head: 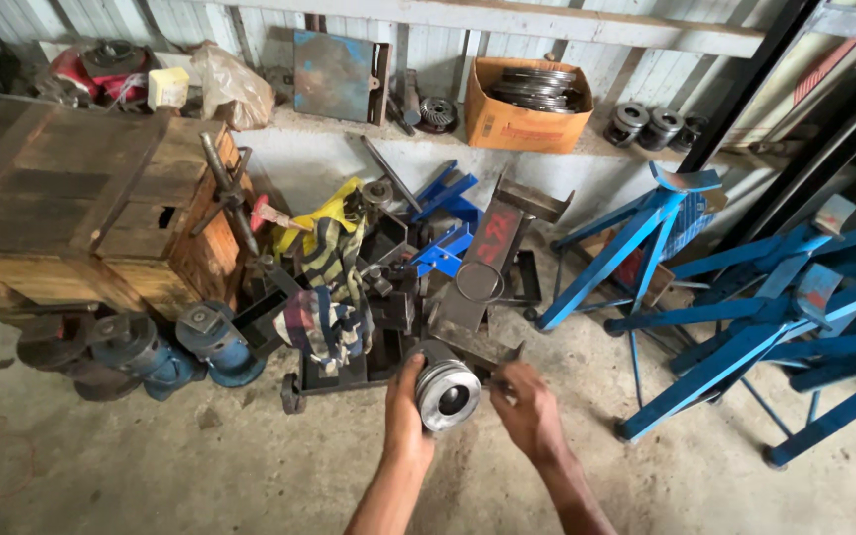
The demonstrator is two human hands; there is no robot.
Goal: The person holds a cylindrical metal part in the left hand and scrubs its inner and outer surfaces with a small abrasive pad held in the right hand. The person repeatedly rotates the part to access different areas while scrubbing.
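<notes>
Low in the middle of the frame, the left hand [404, 408] closes around a grey metal piston [447, 393], gripping its side so the hollow end faces the camera. Just right of it, the right hand [528, 408] pinches something small and thin that I cannot make out. Above them sits a cluttered black trolley [369, 327], a wooden crate [91, 198] at upper left, blue stands [735, 297] at right

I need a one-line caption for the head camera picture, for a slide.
Left hand holds a metal piston above a concrete floor; right hand beside it, blue stands nearby.
</notes>
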